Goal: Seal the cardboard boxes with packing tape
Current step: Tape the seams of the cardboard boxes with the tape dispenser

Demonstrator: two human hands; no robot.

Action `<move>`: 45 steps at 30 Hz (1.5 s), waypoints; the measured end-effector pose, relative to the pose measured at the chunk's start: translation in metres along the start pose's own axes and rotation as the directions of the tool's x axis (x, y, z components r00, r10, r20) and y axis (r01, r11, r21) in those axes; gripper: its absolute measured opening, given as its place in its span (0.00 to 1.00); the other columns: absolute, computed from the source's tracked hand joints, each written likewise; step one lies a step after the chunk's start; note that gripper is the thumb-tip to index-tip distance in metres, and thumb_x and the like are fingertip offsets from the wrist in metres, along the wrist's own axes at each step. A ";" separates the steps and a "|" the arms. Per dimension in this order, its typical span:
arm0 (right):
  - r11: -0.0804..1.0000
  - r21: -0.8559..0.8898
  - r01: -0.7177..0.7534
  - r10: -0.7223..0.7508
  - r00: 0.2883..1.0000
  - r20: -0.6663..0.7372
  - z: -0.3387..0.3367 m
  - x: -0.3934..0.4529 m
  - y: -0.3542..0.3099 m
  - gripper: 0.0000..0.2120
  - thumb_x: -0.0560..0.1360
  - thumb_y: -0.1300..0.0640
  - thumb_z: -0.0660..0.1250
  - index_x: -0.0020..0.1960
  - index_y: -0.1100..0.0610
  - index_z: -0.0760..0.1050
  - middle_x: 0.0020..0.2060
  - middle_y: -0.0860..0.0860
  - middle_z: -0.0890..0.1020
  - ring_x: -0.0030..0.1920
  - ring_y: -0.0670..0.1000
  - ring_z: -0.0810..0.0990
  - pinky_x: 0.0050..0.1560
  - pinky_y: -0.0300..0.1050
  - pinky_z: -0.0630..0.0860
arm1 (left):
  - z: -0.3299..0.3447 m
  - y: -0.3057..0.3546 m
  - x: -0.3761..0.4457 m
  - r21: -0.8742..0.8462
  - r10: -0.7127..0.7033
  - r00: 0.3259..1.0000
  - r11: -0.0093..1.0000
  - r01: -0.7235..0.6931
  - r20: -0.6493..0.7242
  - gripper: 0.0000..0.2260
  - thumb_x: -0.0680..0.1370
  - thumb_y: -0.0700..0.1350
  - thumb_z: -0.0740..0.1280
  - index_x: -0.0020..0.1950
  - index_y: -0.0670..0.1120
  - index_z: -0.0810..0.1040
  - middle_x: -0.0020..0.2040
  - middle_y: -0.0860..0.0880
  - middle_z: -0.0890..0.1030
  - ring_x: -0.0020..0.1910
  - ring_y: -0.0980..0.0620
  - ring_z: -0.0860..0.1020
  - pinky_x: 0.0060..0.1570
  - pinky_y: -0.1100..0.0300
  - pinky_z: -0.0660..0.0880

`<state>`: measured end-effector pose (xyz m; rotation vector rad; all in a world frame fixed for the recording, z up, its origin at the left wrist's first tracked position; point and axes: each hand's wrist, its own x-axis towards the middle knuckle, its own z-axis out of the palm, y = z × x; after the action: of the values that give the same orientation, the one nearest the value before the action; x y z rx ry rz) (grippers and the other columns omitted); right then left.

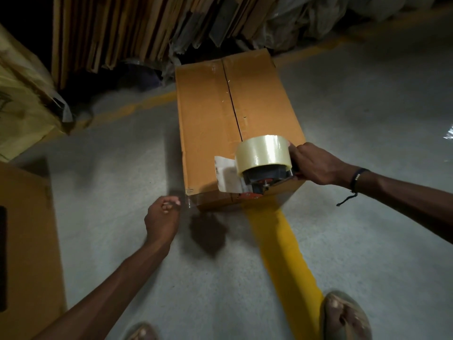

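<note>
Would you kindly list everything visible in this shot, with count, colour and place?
cardboard box: one, orange-brown, on the floor at centre, flaps closed
tape dispenser: one, clear roll on a dark and red frame, at the box's near end
second box: one, brown, at the left edge
flattened cartons: a stack, brown, upright behind the box
floor line: one, yellow, running from the box toward the feet
sandalled feet: two, at the bottom edge
left hand: fingers curled, beside the box's near left corner
right hand: grips the dispenser's handle, dark wristband

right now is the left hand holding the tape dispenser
No, the right hand grips the tape dispenser over the box; the left hand is beside the box's corner.
</note>
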<state>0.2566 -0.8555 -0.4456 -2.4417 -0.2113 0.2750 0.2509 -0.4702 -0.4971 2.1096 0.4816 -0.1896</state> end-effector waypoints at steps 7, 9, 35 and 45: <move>0.996 -0.086 0.002 -0.006 0.999 -0.044 -0.005 0.002 -0.012 0.41 0.85 0.36 0.37 0.29 0.56 0.76 0.25 0.51 0.80 0.25 0.47 0.77 0.35 0.37 0.71 | 0.011 0.072 0.001 0.071 0.488 0.840 0.854 -0.516 0.238 0.07 0.79 0.37 0.70 0.52 0.49 0.84 0.46 0.54 0.84 0.43 0.60 0.79 0.41 0.73 0.72; 0.995 -0.097 0.005 -0.010 0.998 -0.055 -0.005 0.004 -0.013 0.41 0.83 0.34 0.37 0.30 0.56 0.76 0.25 0.52 0.80 0.25 0.47 0.77 0.34 0.40 0.72 | 0.024 0.079 0.001 0.104 0.480 0.800 0.832 -0.546 0.359 0.15 0.77 0.31 0.69 0.59 0.46 0.85 0.52 0.52 0.84 0.48 0.55 0.81 0.46 0.70 0.73; 0.991 -0.125 -0.049 0.040 0.996 -0.078 -0.072 -0.036 0.089 0.22 0.79 0.48 0.51 0.35 0.56 0.75 0.32 0.54 0.81 0.32 0.53 0.79 0.37 0.24 0.67 | 0.078 0.113 -0.011 0.085 0.634 0.694 0.714 -0.695 0.342 0.06 0.72 0.44 0.79 0.41 0.53 0.85 0.39 0.59 0.82 0.41 0.59 0.79 0.44 0.60 0.76; 0.995 -0.078 -0.063 0.061 0.998 -0.031 -0.071 -0.035 0.095 0.29 0.83 0.46 0.48 0.41 0.65 0.77 0.35 0.57 0.83 0.34 0.56 0.80 0.38 0.26 0.71 | 0.146 0.129 -0.031 -0.112 0.602 0.646 0.766 -0.633 0.470 0.13 0.76 0.43 0.71 0.59 0.51 0.85 0.54 0.51 0.87 0.54 0.52 0.85 0.53 0.47 0.83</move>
<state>0.2483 -0.9792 -0.4473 -2.5318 -0.1367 0.2637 0.2826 -0.6628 -0.4691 2.0614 -0.5697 -0.3192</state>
